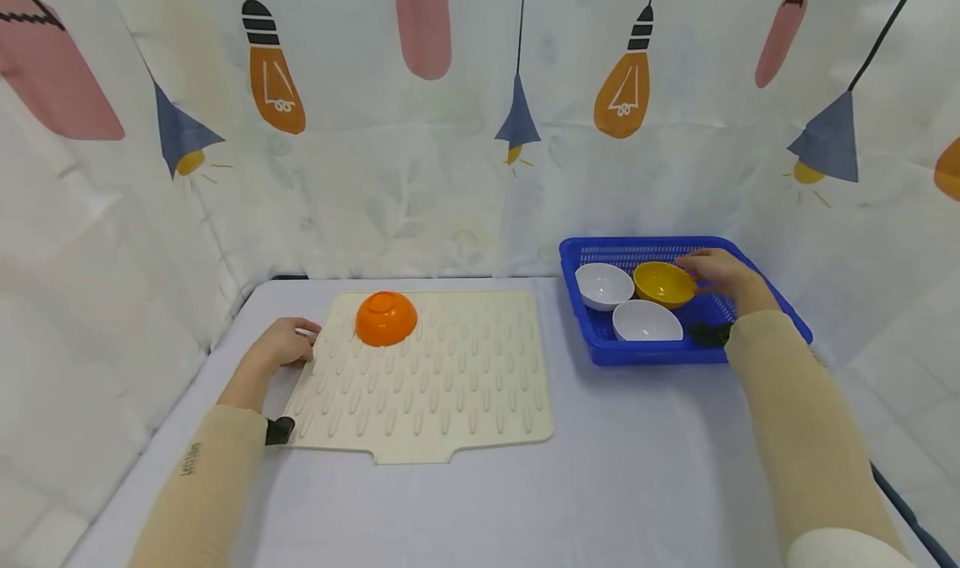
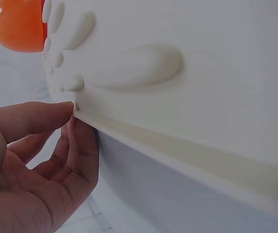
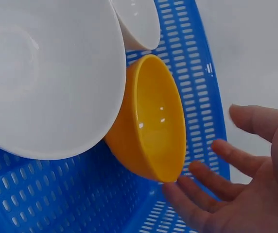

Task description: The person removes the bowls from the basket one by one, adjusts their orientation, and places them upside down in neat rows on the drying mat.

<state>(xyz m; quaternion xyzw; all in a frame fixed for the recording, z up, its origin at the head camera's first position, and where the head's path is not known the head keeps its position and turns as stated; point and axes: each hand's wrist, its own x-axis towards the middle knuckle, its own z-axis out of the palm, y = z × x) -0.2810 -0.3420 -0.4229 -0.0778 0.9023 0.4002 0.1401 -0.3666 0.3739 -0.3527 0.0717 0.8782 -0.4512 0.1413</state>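
L hand (image 1: pixel 283 343) low at left, palm inward, fingers (image 2: pixel 37 116) loosely extended, nothing gripped. R hand (image 1: pixel 722 275) reached fwd at right, fingers (image 3: pixel 212 177) spread & relaxed. Both forearms sleeved.

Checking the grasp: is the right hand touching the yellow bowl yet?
Touching. In the right wrist view a fingertip of the right hand meets the rim of the yellow bowl; the other fingers are spread, not curled round it.

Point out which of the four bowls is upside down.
The orange bowl on the cream mat; the yellow and two white bowls sit open side up in the blue basket.
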